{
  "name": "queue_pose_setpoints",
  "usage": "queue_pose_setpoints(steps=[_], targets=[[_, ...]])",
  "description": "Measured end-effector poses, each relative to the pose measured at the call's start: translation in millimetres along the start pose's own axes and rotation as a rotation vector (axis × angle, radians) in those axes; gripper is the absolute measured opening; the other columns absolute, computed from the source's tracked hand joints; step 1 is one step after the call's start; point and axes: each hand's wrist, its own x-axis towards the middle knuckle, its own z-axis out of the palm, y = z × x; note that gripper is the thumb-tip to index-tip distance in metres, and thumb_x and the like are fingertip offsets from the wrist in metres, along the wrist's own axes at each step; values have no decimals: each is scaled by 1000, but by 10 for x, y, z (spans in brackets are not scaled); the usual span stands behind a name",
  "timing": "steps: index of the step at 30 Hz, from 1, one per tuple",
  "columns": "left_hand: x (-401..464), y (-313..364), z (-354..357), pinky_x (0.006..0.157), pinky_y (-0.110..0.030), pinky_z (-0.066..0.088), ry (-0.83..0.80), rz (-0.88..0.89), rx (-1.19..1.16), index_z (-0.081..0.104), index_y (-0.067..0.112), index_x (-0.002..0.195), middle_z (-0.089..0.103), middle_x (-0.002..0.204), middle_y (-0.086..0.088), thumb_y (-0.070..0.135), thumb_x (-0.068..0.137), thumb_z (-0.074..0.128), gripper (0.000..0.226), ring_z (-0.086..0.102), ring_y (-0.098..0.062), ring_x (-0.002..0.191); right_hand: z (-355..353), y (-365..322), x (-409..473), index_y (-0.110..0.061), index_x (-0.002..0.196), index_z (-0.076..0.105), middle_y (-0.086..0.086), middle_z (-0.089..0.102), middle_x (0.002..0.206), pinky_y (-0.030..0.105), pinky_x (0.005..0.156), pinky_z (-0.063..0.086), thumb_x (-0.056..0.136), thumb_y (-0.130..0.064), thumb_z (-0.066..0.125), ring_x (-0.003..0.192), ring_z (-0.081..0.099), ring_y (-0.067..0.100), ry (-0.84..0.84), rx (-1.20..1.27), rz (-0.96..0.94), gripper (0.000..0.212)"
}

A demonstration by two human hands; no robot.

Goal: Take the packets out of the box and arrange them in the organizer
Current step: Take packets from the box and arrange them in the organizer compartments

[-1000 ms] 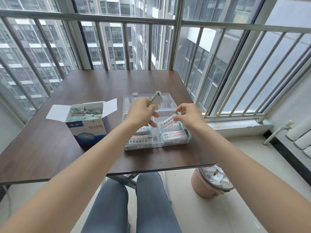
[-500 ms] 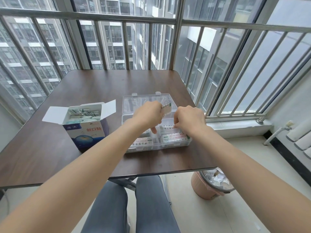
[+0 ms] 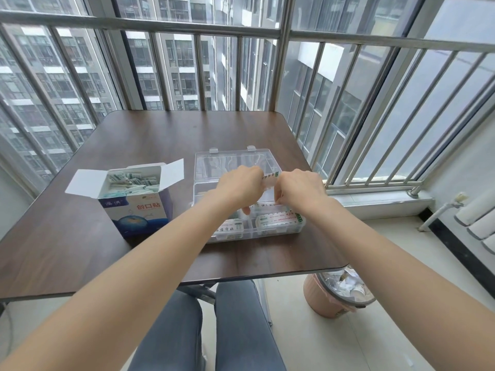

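Note:
A blue and white cardboard box (image 3: pixel 139 210) stands open on the table's left, with several white packets (image 3: pixel 131 182) inside. To its right lies a clear plastic organizer (image 3: pixel 267 232), its lid (image 3: pixel 230 162) folded back. Its near compartments hold packets (image 3: pixel 278 219). My left hand (image 3: pixel 238 187) hovers over the organizer and holds a small stack of packets (image 3: pixel 270 179). My right hand (image 3: pixel 300 192) is close beside it, fingers curled down onto a packet (image 3: pixel 265 204) in a middle compartment; the fingertips are hidden.
The brown table (image 3: pixel 160 135) stands against a metal window railing (image 3: pixel 241 25) at back and right. A pink waste bin (image 3: pixel 334 298) with paper scraps sits on the floor under the table's right corner. My knees are below the near edge.
Both hands have come down from above the organizer to just over its compartments. The packet my right hand held up now lies low in the organizer.

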Motion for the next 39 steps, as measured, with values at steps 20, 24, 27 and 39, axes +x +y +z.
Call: queue_pose_setpoints(steps=[20,24,27,39], targets=[[-74,54,-144,47,-26,38,-70,-159,-344,51,4,93,70,77,-13,11,98,32,21,70,-24,58,-22,-1,-13,-26,92,73,0,71,92,28,64,39,80,-24,68,88,64,24,-28,116,34,13],[-249,-50,-215,39,-18,34,26,-105,-634,55,9,102,72,78,-8,17,98,39,18,64,-17,43,-150,144,-84,-24,95,72,-4,71,92,27,66,47,83,-31,68,76,66,14,43,438,105,14],[-351,-112,-227,35,-16,29,0,-38,-885,58,11,112,74,80,-6,19,98,48,18,57,-10,38,-305,199,-240,-18,108,66,-1,72,94,17,59,48,84,-24,69,60,63,5,-8,1082,106,25],[-413,-85,-166,37,-17,30,80,-49,-1003,60,11,109,71,68,1,31,101,39,30,51,-8,36,-259,269,-312,1,79,63,10,67,71,16,65,56,89,-12,61,64,67,12,-32,1992,272,17]])
